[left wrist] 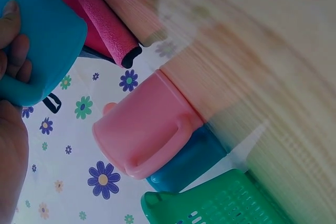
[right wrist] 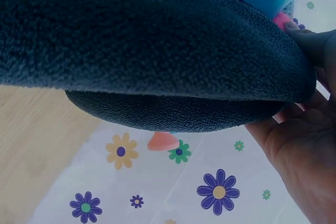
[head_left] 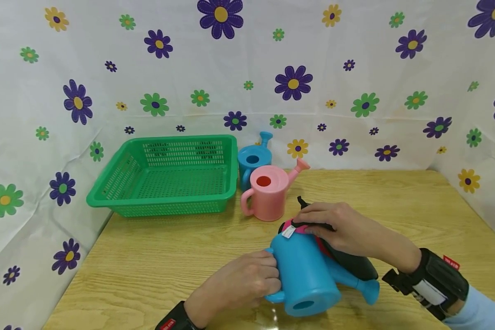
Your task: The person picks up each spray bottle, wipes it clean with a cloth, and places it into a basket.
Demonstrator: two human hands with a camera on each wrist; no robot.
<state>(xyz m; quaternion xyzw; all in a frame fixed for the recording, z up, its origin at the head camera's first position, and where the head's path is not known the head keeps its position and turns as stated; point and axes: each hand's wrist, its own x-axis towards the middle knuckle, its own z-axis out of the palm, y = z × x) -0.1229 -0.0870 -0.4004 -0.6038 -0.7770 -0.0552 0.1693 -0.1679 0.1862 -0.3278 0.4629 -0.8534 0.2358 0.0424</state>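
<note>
A blue watering can (head_left: 303, 270) is tipped over in front of me, its top opening facing me and its spout pointing right. My left hand (head_left: 247, 277) grips its handle. With my right hand (head_left: 340, 227) I hold a dark grey and pink cloth (head_left: 346, 259) against the can's base and side. A small white tag shows on the cloth near the base. The right wrist view has the grey cloth (right wrist: 173, 45) filling much of it, with my fingers at its right end. In the left wrist view the cloth's pink side (left wrist: 100, 19) hangs beside the can.
Behind my hands stands a pink watering can (head_left: 268, 197), upright, with another blue watering can (head_left: 245, 158) partly hidden behind it. A green plastic basket (head_left: 161, 201) sits to their left. A flower-patterned white sheet (head_left: 247, 64) hangs around the wooden table (head_left: 169, 247).
</note>
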